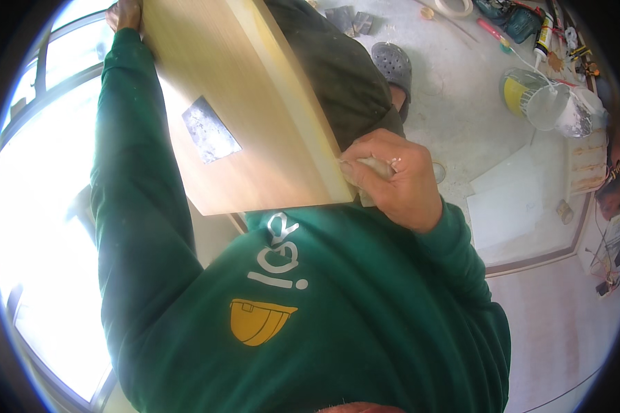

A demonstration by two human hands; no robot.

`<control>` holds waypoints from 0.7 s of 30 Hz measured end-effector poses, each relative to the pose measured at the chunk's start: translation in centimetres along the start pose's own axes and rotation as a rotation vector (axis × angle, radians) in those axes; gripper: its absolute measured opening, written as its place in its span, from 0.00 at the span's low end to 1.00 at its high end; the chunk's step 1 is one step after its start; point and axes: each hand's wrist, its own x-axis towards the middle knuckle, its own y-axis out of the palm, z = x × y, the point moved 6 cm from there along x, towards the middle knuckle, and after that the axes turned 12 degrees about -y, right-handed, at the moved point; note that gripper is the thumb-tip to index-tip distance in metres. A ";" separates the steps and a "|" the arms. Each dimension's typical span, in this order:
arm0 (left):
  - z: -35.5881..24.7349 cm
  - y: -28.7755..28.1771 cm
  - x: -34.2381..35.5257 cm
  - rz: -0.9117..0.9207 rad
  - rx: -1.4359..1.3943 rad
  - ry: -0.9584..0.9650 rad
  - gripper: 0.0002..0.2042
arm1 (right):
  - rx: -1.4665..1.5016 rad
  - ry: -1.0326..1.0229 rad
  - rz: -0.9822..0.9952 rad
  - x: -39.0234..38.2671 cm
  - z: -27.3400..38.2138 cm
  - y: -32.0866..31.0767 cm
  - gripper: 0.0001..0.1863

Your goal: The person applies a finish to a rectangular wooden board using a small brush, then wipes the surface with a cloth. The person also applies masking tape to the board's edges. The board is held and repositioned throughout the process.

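Right hand [399,175] curls closed around a pale pad [377,167] against a wooden board [255,124]. Left hand [126,15] grips the board's far end.

- Patch [211,131] on board [241,82]
- Window [48,227] left of board
- Bucket [513,95] on floor [455,89], right of board
- Shoe [390,62] between board and bucket
- Tube [545,36] beyond bucket

This looks like a workshop or a room under building work; which of the two is unclear. A dusty, pale grey floor [455,110] carries teal-and-black power tools [521,26], a white-and-yellow sealant cartridge [543,40] with a pointed nozzle, and a yellow-and-white plastic bucket [514,93]. A large, flat, pale wooden panel [255,148] stands beside a bright, metal-framed window [48,186].
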 end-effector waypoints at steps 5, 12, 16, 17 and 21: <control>0.0 0.1 0.1 -0.001 -0.004 0.002 0.24 | -0.079 -0.072 -0.033 4.2 -0.4 0.1 0.06; 0.0 -0.3 0.2 0.000 0.009 -0.001 0.24 | -0.083 -0.061 0.020 1.0 0.2 -0.1 0.06; 0.4 -0.3 0.0 -0.007 0.005 -0.001 0.24 | 0.034 0.094 0.038 -1.0 -0.3 -0.1 0.06; 0.4 -0.6 0.1 -0.011 0.005 0.001 0.23 | 0.010 0.056 0.030 0.0 -0.5 -0.1 0.06; 0.6 -1.4 0.3 -0.019 0.018 0.008 0.23 | -0.038 -0.051 0.004 6.7 -0.6 0.1 0.08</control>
